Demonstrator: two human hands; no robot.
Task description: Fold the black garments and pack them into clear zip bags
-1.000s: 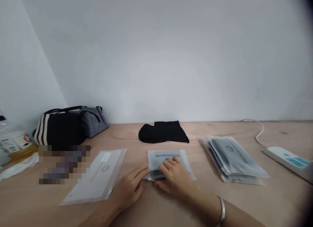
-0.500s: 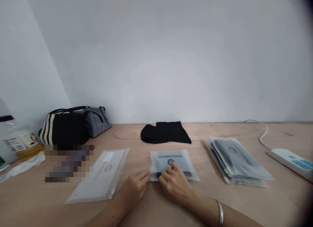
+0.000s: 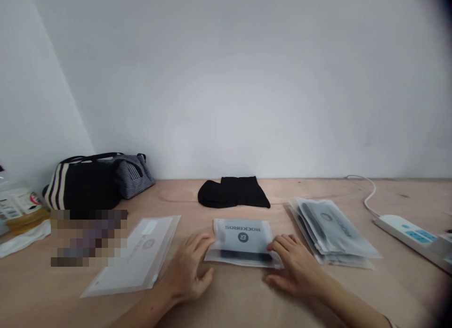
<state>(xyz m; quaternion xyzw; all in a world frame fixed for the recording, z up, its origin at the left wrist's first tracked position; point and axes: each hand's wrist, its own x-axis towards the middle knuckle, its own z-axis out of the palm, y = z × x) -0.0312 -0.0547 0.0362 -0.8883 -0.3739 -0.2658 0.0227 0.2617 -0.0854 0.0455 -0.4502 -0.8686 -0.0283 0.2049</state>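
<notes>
A frosted zip bag (image 3: 243,243) printed ROCKBROS lies flat at the middle of the wooden table (image 3: 226,290), with a dark item showing through it. My left hand (image 3: 187,271) rests at the bag's left edge, fingers spread and holding nothing. On the opposite side, my right hand (image 3: 294,266) has its fingertips at the right edge of the bag, gripping nothing. A second flat frosted bag (image 3: 130,255) lies left of my left hand. Right of my right hand is a stack of several frosted bags (image 3: 332,233) with dark contents.
Folded black fabric (image 3: 235,192) lies against the white wall (image 3: 226,83). A striped black tote bag (image 3: 84,184) stands back left, near a plastic bottle (image 3: 17,205) and a white cloth (image 3: 24,238). A pixelated patch (image 3: 88,238) hides part of the table. A white power strip (image 3: 406,236) lies at right.
My right hand has moved off the top of the middle bag to its right edge, uncovering the logo. The bag now lies squarer, and the view has shifted slightly.
</notes>
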